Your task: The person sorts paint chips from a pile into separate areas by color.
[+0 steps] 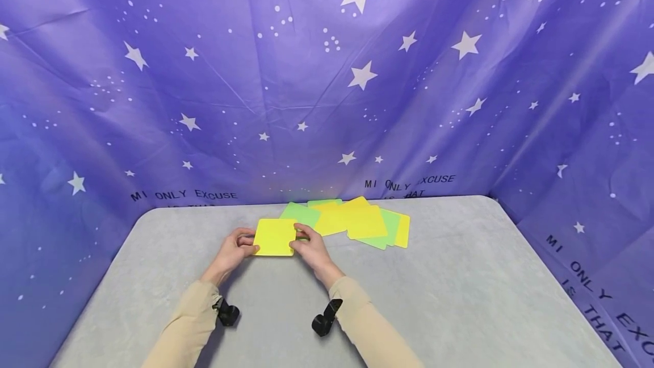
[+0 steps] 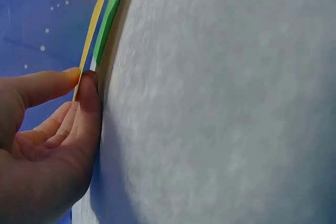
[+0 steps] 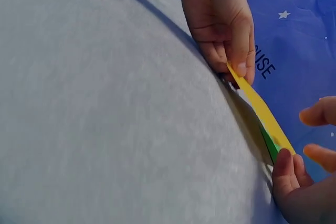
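Yellow card (image 1: 274,234), raised over the bench (image 1: 434,300), left of the card pile (image 1: 368,220) and nearer the person. The left hand (image 1: 235,251) pinches the card's edge away from the pile; on the pile side, the right hand's (image 1: 313,251) fingers are spread, two off the card's face, others touching from below (no closed pinch that I can see). Should the left pinch slacken, I expect that end to drop; a careless right closure could snag the pile's green card (image 1: 302,213) and drag it askew.
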Demonstrator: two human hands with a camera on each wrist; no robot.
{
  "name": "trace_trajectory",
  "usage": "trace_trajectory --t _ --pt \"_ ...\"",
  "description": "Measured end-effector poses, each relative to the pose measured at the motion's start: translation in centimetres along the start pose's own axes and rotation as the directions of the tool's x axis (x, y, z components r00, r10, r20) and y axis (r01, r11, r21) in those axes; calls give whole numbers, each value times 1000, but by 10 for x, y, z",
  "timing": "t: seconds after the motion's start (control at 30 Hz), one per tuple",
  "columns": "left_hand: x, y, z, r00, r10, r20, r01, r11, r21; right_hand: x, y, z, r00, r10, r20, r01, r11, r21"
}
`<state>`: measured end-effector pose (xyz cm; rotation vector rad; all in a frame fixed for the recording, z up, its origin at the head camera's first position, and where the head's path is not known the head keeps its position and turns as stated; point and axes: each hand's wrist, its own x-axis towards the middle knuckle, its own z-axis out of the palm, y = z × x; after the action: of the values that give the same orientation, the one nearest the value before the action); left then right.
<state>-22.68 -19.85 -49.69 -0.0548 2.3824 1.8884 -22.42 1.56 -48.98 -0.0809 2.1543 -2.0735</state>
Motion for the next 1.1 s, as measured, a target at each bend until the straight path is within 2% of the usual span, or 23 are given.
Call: trace_trajectory --t 0.27,0.37,0.47,0.7,1.1 --pt "-10 5 14 993 25 115 -17 997 -71 -13 5 -17 999 -35 -29 34 999 -28" --pt "-12 5 18 989 16 149 2 994 -114 -16 8 -22 999 -31 -44 30 999 -29" --pt "-14 4 22 987 2 160 22 989 -147 -20 8 -29 999 -35 -33 35 999 -5" --pt "-24 -3 29 979 12 206 36 973 -228 -46 -16 -36 1000 -27 -3 27 1000 13" --pt "-40 -5 43 968 50 248 31 949 -314 -63 -17 -50 1000 -11 17 10 999 42"
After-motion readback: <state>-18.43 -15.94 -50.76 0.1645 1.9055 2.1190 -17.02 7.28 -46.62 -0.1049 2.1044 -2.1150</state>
